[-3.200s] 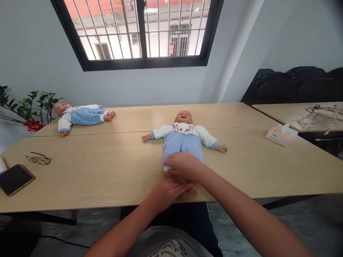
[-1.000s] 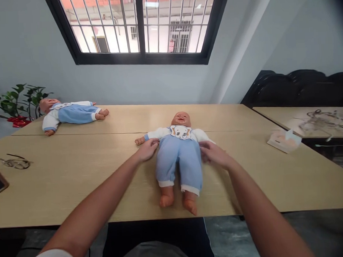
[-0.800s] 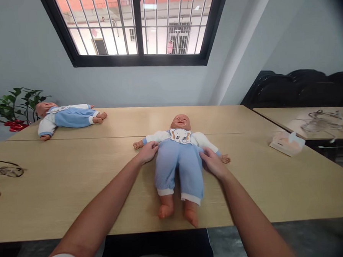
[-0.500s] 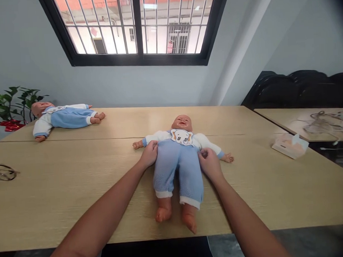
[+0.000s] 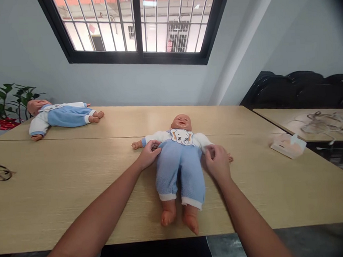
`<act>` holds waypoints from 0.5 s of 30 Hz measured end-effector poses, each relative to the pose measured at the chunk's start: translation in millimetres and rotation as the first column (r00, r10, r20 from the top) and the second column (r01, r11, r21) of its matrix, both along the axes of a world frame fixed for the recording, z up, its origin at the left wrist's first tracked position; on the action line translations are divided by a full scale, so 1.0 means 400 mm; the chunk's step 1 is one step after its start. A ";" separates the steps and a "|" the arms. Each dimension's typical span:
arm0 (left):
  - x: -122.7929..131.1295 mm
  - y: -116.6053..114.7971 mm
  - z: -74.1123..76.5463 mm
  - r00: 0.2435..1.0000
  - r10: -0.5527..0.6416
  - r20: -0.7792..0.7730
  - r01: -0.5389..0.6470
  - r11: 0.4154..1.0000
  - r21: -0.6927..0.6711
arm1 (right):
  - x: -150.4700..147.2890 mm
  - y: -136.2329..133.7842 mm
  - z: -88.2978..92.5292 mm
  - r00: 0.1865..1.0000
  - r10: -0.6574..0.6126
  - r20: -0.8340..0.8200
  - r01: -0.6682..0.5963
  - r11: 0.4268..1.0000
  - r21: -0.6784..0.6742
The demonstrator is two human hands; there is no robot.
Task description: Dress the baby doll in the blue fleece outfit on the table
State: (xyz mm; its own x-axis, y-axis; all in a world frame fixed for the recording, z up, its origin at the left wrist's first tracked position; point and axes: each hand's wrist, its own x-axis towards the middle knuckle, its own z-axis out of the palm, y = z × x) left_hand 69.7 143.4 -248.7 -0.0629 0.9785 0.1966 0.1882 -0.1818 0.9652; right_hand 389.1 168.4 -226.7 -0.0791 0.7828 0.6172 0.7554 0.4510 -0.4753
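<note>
A baby doll (image 5: 182, 122) lies on its back on the table, feet toward me. It wears a white top with an elephant-face bib (image 5: 182, 137) and light blue trousers (image 5: 173, 165) with white cuffs. At the waist on the left, my left hand (image 5: 148, 154) has curled fingers, thumb and fingertips against the edge of the blue cloth. My right hand (image 5: 218, 162) is closed at the doll's white sleeve (image 5: 202, 140), just out from the trousers, hiding the sleeve's blue cuff. Part of the doll's hand shows past my fingers.
A second doll (image 5: 69, 115), dressed alike, lies at the far left of the table (image 5: 76, 179), near a potted plant (image 5: 6, 100). Glasses (image 5: 0, 172) rest at the left edge. A tissue box (image 5: 288, 145) is on the right, with cables (image 5: 326, 121) on another table beyond.
My right hand has moved outward from the trousers' side onto the sleeve. The doll's legs have shifted slightly right. My left hand stays at the waist, its fingers slightly rearranged.
</note>
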 end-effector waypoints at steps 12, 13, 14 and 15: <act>-0.026 0.017 0.007 0.997 -0.046 0.062 0.050 0.997 -0.062 | -0.021 0.014 -0.049 0.954 0.178 -0.240 -0.258 0.897 -0.360; -0.028 0.017 0.009 0.996 -0.061 0.063 0.065 0.996 -0.066 | -0.019 0.015 -0.049 0.956 0.173 -0.235 -0.253 0.894 -0.370; -0.031 0.017 0.012 0.995 -0.076 0.058 0.080 0.994 -0.069 | -0.018 0.015 -0.049 0.959 0.169 -0.226 -0.245 0.895 -0.373; -0.033 0.018 0.015 0.995 -0.091 0.048 0.094 0.993 -0.073 | -0.017 0.016 -0.049 0.963 0.163 -0.214 -0.235 0.899 -0.370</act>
State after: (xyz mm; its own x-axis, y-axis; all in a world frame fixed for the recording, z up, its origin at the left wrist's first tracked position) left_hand 56.7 150.6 -242.7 0.0216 0.9924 0.1215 0.1304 -0.1233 0.9838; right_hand 382.4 174.8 -246.2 -0.1784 0.9418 0.2849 0.5588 0.3353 -0.7585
